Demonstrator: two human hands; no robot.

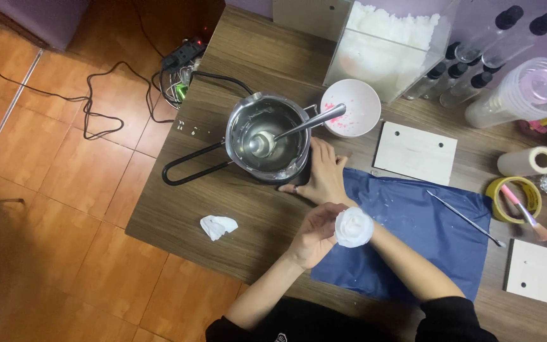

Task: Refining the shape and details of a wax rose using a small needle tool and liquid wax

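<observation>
Now my left hand [314,235] grips a white rose-shaped wax flower [353,227]. My right hand [324,177] lies flat, released, beside the round steel melting pot [267,136]. Beyond it stands a clear box of white flakes [387,47].

Pot [267,136] with spoon [299,126] far left on counter [185,209], bowl [351,107] right of it, cloth [425,234] nearer, crumpled tissue [218,226] near left.

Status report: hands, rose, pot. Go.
Left hand holding white rose. Right hand flat beside metal pot, arms crossed. Spoon in pot.
</observation>
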